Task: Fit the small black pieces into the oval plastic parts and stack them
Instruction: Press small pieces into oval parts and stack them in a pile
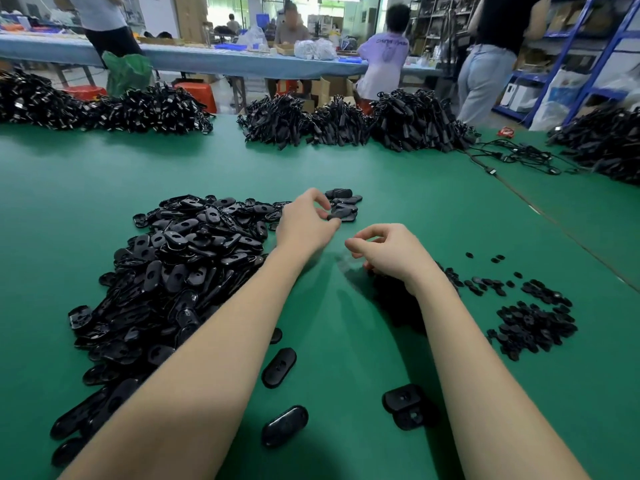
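Green matting covers the worktop [381,174]; oval plastic parts [180,271] heap at nine o'clock, small black pieces [533,323] at three. Left hand [306,225] pinches one part at the stack [343,204]; right hand [388,251] curls, contents unclear. Cable piles [346,123] at twelve.

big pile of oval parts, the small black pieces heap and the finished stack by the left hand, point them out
big pile of oval parts [180,271], head view, middle of the heap
small black pieces heap [533,327], head view, centre of the dense cluster
finished stack [343,204], head view, top pieces beside the left hand [304,223]
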A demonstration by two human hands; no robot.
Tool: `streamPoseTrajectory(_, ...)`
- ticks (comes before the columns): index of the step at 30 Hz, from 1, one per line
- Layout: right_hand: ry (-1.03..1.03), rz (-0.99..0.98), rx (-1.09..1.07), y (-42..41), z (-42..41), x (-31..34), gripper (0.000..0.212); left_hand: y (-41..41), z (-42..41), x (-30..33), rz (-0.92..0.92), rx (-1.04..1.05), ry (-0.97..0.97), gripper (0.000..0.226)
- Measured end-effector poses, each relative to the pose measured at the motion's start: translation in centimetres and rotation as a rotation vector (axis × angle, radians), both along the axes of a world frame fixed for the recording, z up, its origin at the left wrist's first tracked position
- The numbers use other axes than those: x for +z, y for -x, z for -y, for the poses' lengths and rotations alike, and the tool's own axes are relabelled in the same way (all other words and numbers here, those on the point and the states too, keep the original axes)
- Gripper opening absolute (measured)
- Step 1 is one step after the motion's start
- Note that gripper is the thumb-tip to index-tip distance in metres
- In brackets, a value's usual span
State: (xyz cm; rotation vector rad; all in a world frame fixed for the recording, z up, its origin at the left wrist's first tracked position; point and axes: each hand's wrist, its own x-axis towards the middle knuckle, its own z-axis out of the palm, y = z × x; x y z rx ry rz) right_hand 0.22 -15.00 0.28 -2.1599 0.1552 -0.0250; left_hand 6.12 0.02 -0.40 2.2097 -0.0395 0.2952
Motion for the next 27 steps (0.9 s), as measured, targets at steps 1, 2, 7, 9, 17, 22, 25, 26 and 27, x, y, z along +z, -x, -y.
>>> streamPoseTrajectory(1, 0.048, -0.005, 0.01, 0.0, 0.0, -0.2, 0.011, -1.0, 0.6, 0.1, -0.011, 0.027, -0.016, 0.018)
streamPoseTrajectory(2, 0.09, -0.011, 0.017, 0.0, 0.0, -0.3, 0.012, -1.9, 1.1, 0.1, -0.021, 0.059, -0.033, 0.017)
streamPoseTrajectory(7, 0.152, -0.037, 0.04, -0.2, 0.3, -0.3, 0.014, -5.0, 2.7, -0.7, -0.062, 0.156, -0.106, 0.018)
streamPoseTrajectory(9, 0.161, -0.046, 0.054, -0.3, 0.2, -0.4, 0.015, -5.7, 3.2, -0.6, -0.064, 0.172, -0.076, 0.02)
streamPoseTrajectory(17, 0.187, -0.056, 0.055, -0.3, 0.4, -0.4, 0.015, -5.4, 2.4, -0.7, -0.008, 0.063, 0.012, 0.013)
streamPoseTrajectory(22, 0.212, -0.054, 0.066, -0.1, 0.2, -0.2, 0.012, -2.7, -1.3, 0.3, 0.06, -0.017, -0.405, 0.027)
streamPoseTrajectory(25, 0.237, -0.052, 0.077, 0.1, 0.0, 0.1, 0.012, -0.8, -3.1, 0.3, -0.025, 0.016, -0.721, 0.039)
streamPoseTrajectory(26, 0.247, -0.05, 0.081, 0.1, -0.1, 0.2, 0.013, -0.2, -3.4, 0.1, -0.06, 0.019, -0.76, 0.038)
streamPoseTrajectory(27, 0.253, -0.049, 0.085, 0.2, -0.2, 0.2, 0.013, 0.2, -3.7, -0.1, -0.079, 0.014, -0.788, 0.037)
